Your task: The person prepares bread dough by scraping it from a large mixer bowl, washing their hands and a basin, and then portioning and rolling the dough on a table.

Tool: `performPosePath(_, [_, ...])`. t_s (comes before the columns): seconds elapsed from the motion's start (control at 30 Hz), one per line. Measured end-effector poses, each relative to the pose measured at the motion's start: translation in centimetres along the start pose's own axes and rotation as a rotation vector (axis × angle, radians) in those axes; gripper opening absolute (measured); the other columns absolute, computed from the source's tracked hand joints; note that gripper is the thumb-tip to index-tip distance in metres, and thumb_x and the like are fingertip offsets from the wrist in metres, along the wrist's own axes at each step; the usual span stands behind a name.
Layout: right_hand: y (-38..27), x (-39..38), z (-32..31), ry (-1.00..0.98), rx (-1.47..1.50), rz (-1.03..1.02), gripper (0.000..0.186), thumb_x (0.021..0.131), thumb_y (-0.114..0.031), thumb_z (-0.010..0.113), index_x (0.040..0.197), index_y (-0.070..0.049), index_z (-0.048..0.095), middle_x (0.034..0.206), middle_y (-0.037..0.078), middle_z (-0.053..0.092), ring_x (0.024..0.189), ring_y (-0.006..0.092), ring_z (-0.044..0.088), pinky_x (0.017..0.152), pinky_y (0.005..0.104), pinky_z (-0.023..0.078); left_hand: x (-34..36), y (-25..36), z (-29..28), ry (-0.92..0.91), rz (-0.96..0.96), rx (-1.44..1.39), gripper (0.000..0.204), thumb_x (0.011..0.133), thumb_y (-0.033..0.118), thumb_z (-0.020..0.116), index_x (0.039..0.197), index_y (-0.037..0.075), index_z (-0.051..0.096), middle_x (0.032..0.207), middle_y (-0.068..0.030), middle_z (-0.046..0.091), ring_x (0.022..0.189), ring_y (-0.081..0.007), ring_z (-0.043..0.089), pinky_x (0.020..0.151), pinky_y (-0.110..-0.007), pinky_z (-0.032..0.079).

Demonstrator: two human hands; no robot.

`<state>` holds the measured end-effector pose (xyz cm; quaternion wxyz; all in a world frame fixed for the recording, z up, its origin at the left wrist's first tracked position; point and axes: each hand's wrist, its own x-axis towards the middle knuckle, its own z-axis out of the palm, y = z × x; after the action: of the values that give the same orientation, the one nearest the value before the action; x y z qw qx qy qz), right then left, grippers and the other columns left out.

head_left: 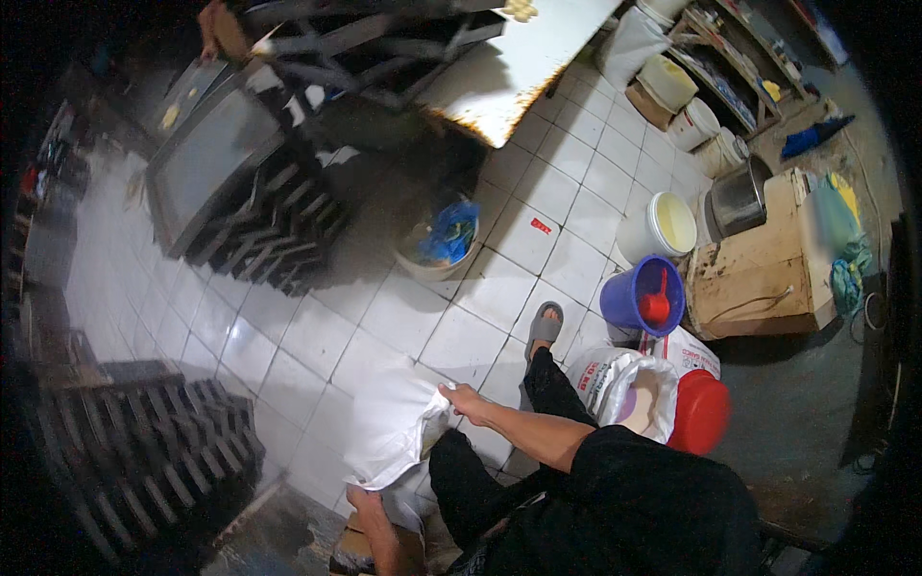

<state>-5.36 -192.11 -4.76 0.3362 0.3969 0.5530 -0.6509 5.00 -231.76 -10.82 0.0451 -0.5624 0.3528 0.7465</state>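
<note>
I hold a white sack [389,432] over the white tiled floor [317,336]. My right hand [462,396] is closed on its upper edge, with the forearm reaching out from my black shirt. My left hand [369,503] grips its lower edge near the bottom of the view, above a brown cardboard box [351,549]. My leg in black trousers and a grey sandal [544,324] stands just right of the sack.
By my right side stand an open white sack of pale powder [629,389], a red basin [701,411], a blue bucket holding a red scoop [643,293], a white bucket [663,226] and a wooden crate [759,274]. A basin with blue plastic [442,240] sits ahead. Dark stacked trays [144,451] stand at left.
</note>
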Motion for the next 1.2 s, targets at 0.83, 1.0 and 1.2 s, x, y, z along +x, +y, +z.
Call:
performPosePath(0.83, [-40.5, 10.7, -79.2, 0.674, 0.352, -0.15, 0.051, 0.094, -0.046, 0.061, 0.114, 0.002, 0.055, 0.098, 0.012, 0.059, 0.084, 0.0235, 0.058, 0.073, 0.0406, 0.051, -17.5, -47.6, 89.0, -0.602, 0.092, 0.704, 0.019, 0.098, 0.014, 0.048, 0.109, 0.004, 0.061, 0.108, -0.008, 0.064, 0.098, -0.0189, 0.063, 0.086, -0.035, 0.052])
performPosePath(1.0, [-42.4, 13.7, -92.9, 0.752, 0.674, -0.29, 0.057, 0.094, -0.05, 0.06, 0.121, 0.001, 0.053, 0.107, 0.012, 0.057, 0.09, 0.0212, 0.057, 0.07, 0.0343, 0.052, -19.0, -55.3, 106.3, -0.686, 0.031, 0.73, 0.025, 0.099, 0.022, 0.048, 0.109, 0.005, 0.063, 0.106, -0.0098, 0.064, 0.098, -0.0198, 0.061, 0.084, -0.036, 0.05])
performPosePath(1.2, [-46.0, 17.6, -97.8, 0.795, 0.67, -0.239, 0.059, 0.095, -0.051, 0.058, 0.125, -0.001, 0.052, 0.118, 0.01, 0.057, 0.099, 0.0225, 0.06, 0.077, 0.0357, 0.055, -17.2, -58.6, 119.8, -0.625, 0.082, 0.98, 0.029, 0.099, 0.024, 0.047, 0.113, 0.004, 0.063, 0.108, -0.0126, 0.064, 0.098, -0.0245, 0.061, 0.085, -0.039, 0.049])
